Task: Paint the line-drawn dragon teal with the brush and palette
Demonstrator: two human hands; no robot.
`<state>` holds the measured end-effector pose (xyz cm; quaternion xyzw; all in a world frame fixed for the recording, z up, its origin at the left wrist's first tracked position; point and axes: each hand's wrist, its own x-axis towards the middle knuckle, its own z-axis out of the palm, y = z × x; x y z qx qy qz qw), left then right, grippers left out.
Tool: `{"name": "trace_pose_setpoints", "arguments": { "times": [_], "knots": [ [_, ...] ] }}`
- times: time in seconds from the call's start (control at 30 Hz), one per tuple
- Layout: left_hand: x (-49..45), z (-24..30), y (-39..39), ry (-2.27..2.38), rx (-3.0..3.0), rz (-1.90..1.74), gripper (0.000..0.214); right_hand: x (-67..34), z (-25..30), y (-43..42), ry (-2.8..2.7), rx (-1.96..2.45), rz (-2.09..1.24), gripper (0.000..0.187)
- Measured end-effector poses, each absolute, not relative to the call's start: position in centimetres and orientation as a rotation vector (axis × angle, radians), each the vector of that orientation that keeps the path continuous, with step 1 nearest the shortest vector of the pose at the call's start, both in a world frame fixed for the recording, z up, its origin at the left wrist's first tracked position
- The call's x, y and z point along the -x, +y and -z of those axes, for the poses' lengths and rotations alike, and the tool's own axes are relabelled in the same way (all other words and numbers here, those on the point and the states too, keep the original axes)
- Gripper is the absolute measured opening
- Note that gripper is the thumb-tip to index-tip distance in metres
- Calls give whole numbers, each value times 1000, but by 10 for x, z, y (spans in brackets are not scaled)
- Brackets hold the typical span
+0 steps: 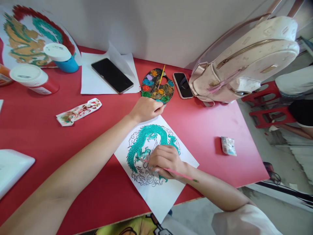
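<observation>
A white sheet [156, 192] with a dragon drawing [143, 143], mostly painted teal, lies on the red table [36, 130]. My right hand [166, 161] is closed on a pink paintbrush [182, 175], its tip touching the dragon's left side. My left hand [146, 109] rests with fingers curled at the sheet's top edge, touching the rim of a paint palette [157, 86]. A second brush lies across the palette.
Two phones [112, 75] [183, 85] lie near the wall, one on paper. A white backpack [244, 62] stands at the right. Paint jars [34, 78] [61, 57] and a painted dragon plate [26, 36] sit at the left. A stained paper strip [78, 112] and small packet [228, 146] lie loose.
</observation>
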<state>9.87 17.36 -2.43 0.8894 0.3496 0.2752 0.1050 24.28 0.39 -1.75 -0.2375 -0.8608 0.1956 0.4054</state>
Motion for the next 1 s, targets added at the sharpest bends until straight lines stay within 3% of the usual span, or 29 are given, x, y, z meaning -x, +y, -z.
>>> {"name": "trace_pose_setpoints", "arguments": {
  "times": [1.0],
  "knots": [
    [-99, 26, 174, 1026, -2610, -830, 46, -243, 18, 4, -2216, 641, -456, 47]
  ]
}}
